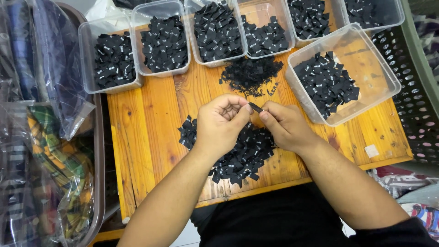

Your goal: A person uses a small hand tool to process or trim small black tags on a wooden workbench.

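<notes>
Sorting step in hand, by the look of it: left hand [222, 122] and right hand [284, 124] meeting mid-counter, both pinched shut on one small black label [255, 108] held between the fingertips, just above the loose pile of black labels [238, 153] near the front edge of the wooden counter [146, 123]. Second, finer heap of black scraps [250, 73] further back, touching nothing but the wood. Row of clear tubs [164, 39] along the back edge, each part-filled with the same labels; one larger clear tub [340, 75] angled at the right edge, also part-filled. Next move likely calls for a read of the label's mark, then a short reach to the matching tub; which one, cannot tell. Open room: bare wood on the left half of the counter and at the front right corner. Tight elsewhere: bagged fabric [50, 137] crowding the left edge, dark perforated basket [418, 105] just off the right edge, tubs near-touching along the back.
</notes>
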